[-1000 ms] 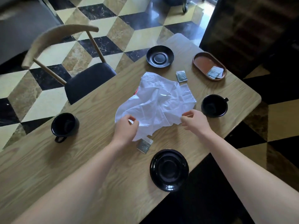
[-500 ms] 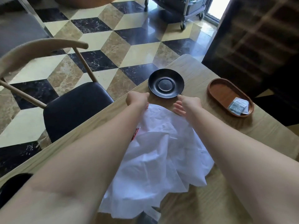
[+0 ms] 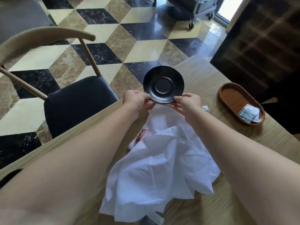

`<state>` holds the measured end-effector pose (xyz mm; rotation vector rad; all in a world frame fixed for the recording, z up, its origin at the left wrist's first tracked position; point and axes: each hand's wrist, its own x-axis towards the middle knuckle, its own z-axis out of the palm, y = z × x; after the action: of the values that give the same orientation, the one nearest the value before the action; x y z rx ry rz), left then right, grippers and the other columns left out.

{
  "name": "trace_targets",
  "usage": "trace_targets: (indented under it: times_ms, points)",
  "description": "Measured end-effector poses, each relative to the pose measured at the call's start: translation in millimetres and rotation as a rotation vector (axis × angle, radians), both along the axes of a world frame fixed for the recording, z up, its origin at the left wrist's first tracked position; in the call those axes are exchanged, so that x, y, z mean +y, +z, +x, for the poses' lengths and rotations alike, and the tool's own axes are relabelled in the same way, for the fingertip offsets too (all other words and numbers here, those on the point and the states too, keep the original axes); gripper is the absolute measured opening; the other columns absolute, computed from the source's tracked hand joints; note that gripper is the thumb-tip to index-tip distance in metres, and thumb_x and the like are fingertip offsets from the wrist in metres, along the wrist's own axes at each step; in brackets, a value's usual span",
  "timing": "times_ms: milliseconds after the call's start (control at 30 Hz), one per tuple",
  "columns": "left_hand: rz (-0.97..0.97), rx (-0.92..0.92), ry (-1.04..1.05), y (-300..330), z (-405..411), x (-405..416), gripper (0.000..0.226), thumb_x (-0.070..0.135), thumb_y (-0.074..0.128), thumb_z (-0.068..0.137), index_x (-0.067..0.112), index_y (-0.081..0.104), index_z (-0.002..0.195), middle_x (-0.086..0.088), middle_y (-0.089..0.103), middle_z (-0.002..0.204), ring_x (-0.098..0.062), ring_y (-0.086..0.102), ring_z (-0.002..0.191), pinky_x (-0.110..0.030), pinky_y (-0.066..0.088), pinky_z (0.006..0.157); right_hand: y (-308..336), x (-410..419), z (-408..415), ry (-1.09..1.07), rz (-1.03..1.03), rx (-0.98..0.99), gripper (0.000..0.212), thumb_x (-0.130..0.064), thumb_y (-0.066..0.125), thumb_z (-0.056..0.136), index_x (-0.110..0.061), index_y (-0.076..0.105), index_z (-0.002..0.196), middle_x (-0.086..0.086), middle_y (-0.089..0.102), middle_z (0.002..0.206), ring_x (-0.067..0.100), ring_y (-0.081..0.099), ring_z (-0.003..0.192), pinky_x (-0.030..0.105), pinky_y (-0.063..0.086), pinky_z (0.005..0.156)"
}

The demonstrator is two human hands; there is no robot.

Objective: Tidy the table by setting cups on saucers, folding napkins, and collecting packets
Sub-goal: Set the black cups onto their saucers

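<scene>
A black saucer (image 3: 163,84) is tilted up off the wooden table (image 3: 243,159), held at its near rim by both hands. My left hand (image 3: 135,100) pinches the rim's left side and my right hand (image 3: 189,103) pinches its right side. Below my arms lies a crumpled white napkin (image 3: 162,172). A red packet (image 3: 140,135) peeks out at the napkin's left edge, a grey packet (image 3: 205,108) shows by my right wrist, and another packet (image 3: 152,219) sticks out under the napkin's near edge. At the left edge, a black cup (image 3: 8,177) is mostly hidden by my left arm.
An oval brown tray (image 3: 233,96) with grey packets (image 3: 247,112) in it sits at the right of the table. A wooden chair with a black seat (image 3: 76,101) stands at the table's left side. A wheeled cart (image 3: 194,7) stands far back on the tiled floor.
My hands left the napkin, reached forward to the far saucer and took hold of its rim. The saucer now tilts up off the table. The view has moved closer.
</scene>
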<state>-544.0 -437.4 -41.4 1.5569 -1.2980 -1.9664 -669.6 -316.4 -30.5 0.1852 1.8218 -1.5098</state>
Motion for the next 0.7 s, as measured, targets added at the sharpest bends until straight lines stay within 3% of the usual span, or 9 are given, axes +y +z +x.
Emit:
trace_targets:
  times_ms: [100, 233, 333, 467, 700]
  points:
    - [-0.014, -0.038, 0.083, 16, 45, -3, 0.014, -0.009, 0.066, 0.085, -0.015, 0.068, 0.097, -0.025, 0.069, 0.083, -0.024, 0.070, 0.060, -0.025, 0.061, 0.057, 12, -15, 32, 0.143, -0.006, 0.014, 0.011, 0.008, 0.063, 0.091, -0.001, 0.061, 0.097, 0.022, 0.067, 0.085, 0.024, 0.069, 0.062, 0.028, 0.063, 0.059]
    - [0.005, -0.084, 0.187, 24, 106, -5, 0.005, -0.012, 0.062, 0.086, -0.010, 0.066, 0.089, -0.020, 0.065, 0.077, -0.016, 0.067, 0.046, -0.023, 0.059, 0.050, 11, -30, 83, 0.244, -0.002, -0.067, 0.026, 0.010, 0.064, 0.091, 0.007, 0.060, 0.117, 0.028, 0.066, 0.092, 0.028, 0.069, 0.065, 0.027, 0.062, 0.056]
    - [0.039, -0.145, 0.263, 17, 146, -3, 0.009, -0.012, 0.063, 0.086, -0.005, 0.065, 0.080, -0.017, 0.065, 0.074, -0.016, 0.067, 0.047, -0.024, 0.061, 0.052, 2, -37, 115, 0.318, 0.017, -0.097, 0.029, 0.010, 0.063, 0.091, 0.010, 0.058, 0.120, 0.029, 0.065, 0.094, 0.031, 0.068, 0.069, 0.028, 0.062, 0.055]
    - [0.077, -0.173, 0.346, 1, 185, 2, 0.007, -0.012, 0.065, 0.083, -0.006, 0.065, 0.079, -0.015, 0.065, 0.071, -0.014, 0.067, 0.043, -0.025, 0.062, 0.055, -16, -46, 144, 0.396, 0.089, -0.122, 0.034, 0.009, 0.064, 0.089, 0.009, 0.058, 0.123, 0.024, 0.065, 0.089, 0.034, 0.069, 0.077, 0.043, 0.062, 0.077]
    - [0.110, -0.218, 0.412, -18, 216, 10, 0.007, -0.014, 0.066, 0.082, -0.007, 0.064, 0.080, -0.015, 0.066, 0.076, -0.018, 0.068, 0.051, -0.023, 0.059, 0.050, -35, -46, 170, 0.460, 0.128, -0.095, 0.036, 0.006, 0.068, 0.089, 0.006, 0.058, 0.124, 0.018, 0.065, 0.085, 0.030, 0.071, 0.074, 0.040, 0.063, 0.073]
